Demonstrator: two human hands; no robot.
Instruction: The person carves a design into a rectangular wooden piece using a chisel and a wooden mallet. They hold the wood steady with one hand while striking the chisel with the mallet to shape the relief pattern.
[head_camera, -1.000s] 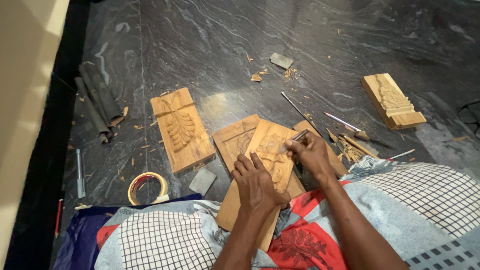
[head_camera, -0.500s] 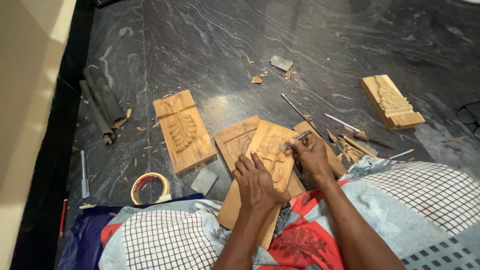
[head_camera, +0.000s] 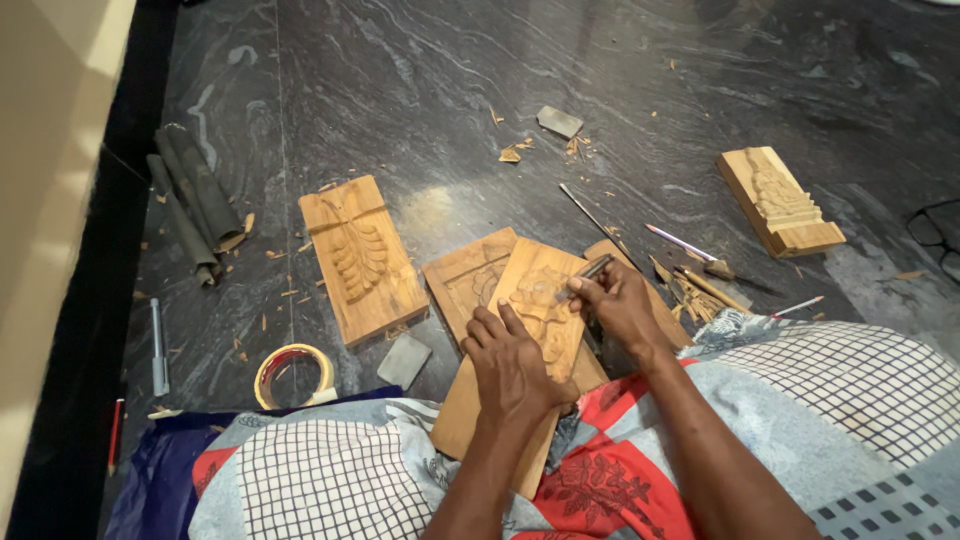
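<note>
- The carved panel (head_camera: 525, 330) looked stiff and fairly light, a flat board of pale wood; its raised relief seemed the fragile part, so the plain edges were the safest place to take hold.
- It lay tilted across the person's lap, overlapping a second carved board (head_camera: 465, 280) on the dark stone floor (head_camera: 420, 90).
- The left hand (head_camera: 515, 365) rested flat and spread on the panel, pinning it.
- The right hand (head_camera: 620, 305) was closed around a slim chisel (head_camera: 585, 275), tip at the panel's upper relief.
- Left of the panel sat a leaf-carved board (head_camera: 360, 258).
</note>
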